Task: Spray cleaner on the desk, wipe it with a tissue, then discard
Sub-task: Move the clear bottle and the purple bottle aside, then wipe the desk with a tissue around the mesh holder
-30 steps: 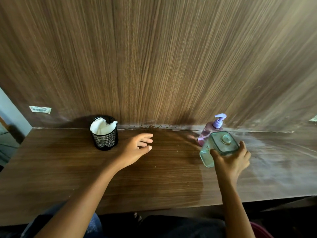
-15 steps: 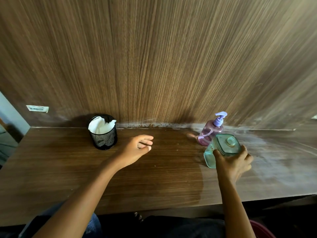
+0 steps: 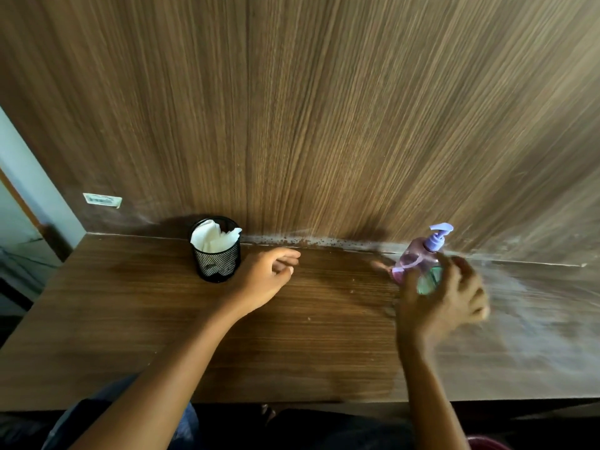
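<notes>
Subject of the coming move: the cleaner bottle [image 3: 418, 258], pink and clear with a purple pump head. It stands at the back of the counter [image 3: 130, 319], close to the wooden back panel [image 3: 324, 125]. Its long axis is upright and its nozzle points to the right.

The right hand [image 3: 444, 300] is the nearer one. The bottle lies directly beyond its fingers, slightly to their left, touching or nearly so. This hand is blurred. Its fingers look spread and bent in front of a green translucent object [image 3: 430, 280], which it mostly hides. Whether it grips that object or the bottle cannot be told.

The left hand [image 3: 263, 280] sits well apart from the bottle, across the middle of the counter. Its fingers are loosely curled and it holds nothing. It lies just right of the black mesh cup [image 3: 217, 264], which holds the white tissue [image 3: 211, 238].

Judgement: spraying has not begun. The right hand is placed to take the bottle with a short forward reach. The left hand is placed for the tissue.
</notes>
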Available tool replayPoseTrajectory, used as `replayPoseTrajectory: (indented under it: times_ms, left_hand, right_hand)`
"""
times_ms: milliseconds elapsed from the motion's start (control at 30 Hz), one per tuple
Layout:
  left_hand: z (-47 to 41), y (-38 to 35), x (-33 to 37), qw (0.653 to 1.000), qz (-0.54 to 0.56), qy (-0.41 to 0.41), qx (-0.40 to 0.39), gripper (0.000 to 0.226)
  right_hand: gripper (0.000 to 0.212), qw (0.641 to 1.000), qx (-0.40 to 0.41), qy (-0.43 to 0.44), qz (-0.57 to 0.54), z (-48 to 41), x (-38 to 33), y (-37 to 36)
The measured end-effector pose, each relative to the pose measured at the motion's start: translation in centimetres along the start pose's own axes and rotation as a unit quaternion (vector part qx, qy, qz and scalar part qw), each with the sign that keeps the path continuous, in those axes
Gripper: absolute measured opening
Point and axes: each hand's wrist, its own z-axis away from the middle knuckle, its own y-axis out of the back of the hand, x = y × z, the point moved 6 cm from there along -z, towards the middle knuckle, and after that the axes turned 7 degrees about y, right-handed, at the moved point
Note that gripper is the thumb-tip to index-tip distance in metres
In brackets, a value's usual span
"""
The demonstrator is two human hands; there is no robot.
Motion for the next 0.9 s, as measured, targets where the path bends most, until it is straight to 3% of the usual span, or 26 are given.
replayPoseTrajectory:
  times_ms: [100,200,300,433,633,733,900]
  left_hand:
    - [0.1,1.9,0.4,0.996,-0.001,-0.035,0.088,0.03]
    - [0.4,4.1,0.6,0.983,0.023,-0.061,0.171,0.029]
    - [0.7,7.3,0.0,0.961,0.047,-0.061,0.267,0.031]
    - [1.0,11.0,-2.9,0.928,0.139,0.001,0.345,0.031]
    - [1.2,13.2,-6.9,0.881,0.245,0.105,0.391,0.026]
    - [1.1,12.8,-6.7,0.877,0.263,0.109,0.387,0.028]
    - [1.0,12.5,-6.2,0.883,0.259,0.095,0.38,0.031]
  right_hand:
    - [0.027,0.987,-0.149,0.019,-0.054,2.6,-5.0,-3.8]
    - [0.023,0.942,-0.291,0.051,-0.161,5.6,-10.5,-7.6]
    - [0.023,0.894,-0.372,0.107,-0.226,8.1,-15.5,-10.0]
    - [0.032,0.884,-0.388,0.142,-0.221,9.4,-18.6,-12.3]
    - [0.042,0.888,-0.42,0.082,-0.166,10.6,-18.8,-15.7]
    - [0.041,0.881,-0.443,0.102,-0.132,11.1,-19.0,-16.5]
    - [0.02,0.906,-0.394,0.081,-0.13,9.7,-18.7,-16.9]
